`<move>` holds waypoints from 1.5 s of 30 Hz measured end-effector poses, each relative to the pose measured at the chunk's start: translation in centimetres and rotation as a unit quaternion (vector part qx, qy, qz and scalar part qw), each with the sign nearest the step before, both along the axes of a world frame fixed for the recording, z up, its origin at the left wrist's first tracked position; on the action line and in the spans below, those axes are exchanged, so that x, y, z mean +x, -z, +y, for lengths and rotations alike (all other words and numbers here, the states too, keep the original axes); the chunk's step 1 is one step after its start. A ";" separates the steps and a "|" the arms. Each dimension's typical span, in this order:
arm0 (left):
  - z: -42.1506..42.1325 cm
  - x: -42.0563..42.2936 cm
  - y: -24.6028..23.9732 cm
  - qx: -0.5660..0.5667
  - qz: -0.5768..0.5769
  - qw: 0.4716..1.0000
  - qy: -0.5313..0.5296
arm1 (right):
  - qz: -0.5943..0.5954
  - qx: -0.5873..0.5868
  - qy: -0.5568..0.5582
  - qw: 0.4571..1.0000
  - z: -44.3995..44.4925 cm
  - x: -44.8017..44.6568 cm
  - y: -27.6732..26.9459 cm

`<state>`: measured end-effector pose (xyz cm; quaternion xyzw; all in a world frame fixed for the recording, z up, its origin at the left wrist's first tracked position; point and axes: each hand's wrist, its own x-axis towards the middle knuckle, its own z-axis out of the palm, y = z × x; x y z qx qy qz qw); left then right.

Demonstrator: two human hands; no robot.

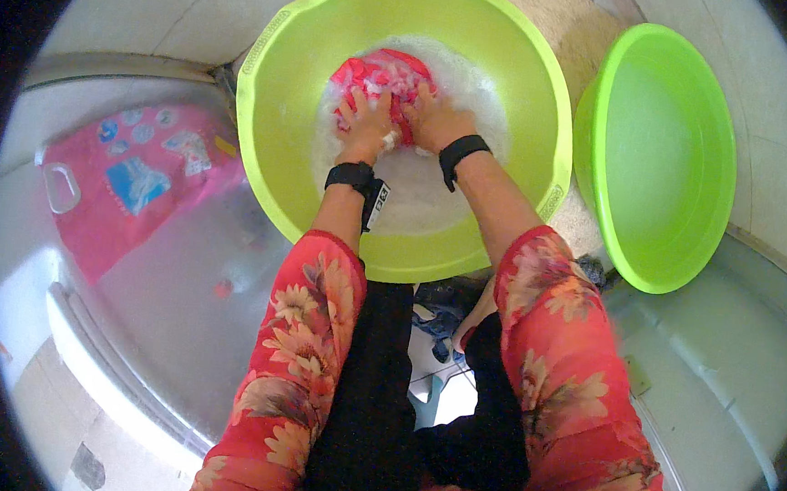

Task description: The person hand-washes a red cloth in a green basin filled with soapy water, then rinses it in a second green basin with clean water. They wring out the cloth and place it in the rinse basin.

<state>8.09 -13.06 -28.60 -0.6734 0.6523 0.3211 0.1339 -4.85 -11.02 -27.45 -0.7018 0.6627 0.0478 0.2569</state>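
A large yellow-green plastic basin [282, 169] holds sudsy water and a wet bundle of red and pink cloth [385, 70]. My left hand [365, 126] presses on the cloth's lower left part with its fingers spread. At the bundle's right side, my right hand [440, 120] rests against the cloth, its fingers partly bent and foam around it. Whether either hand grips a fold of the cloth is hard to tell. Both wrists wear black bands, and a small device hangs at the left one.
A bright green basin [658, 278] stands tilted at the right. On the left lies a pink plastic bag with a handle [94, 224], on a shiny surface. Pale walls [150, 9] stand behind. Dark cloth [444, 310] and part of a bare foot show below the large basin.
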 end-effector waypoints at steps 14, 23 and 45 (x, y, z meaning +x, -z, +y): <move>-2.7 -1.0 1.6 -0.175 0.496 0.642 -0.558 | -0.528 -0.037 0.013 0.848 -2.9 1.5 -8.8; -2.8 0.7 -4.9 -0.233 0.173 0.951 -0.105 | -0.052 -0.127 0.032 0.990 -3.2 -2.0 -4.5; -0.5 -0.1 -2.3 -0.036 0.662 0.696 -0.275 | -0.485 -0.157 0.127 0.851 -3.4 3.4 -10.0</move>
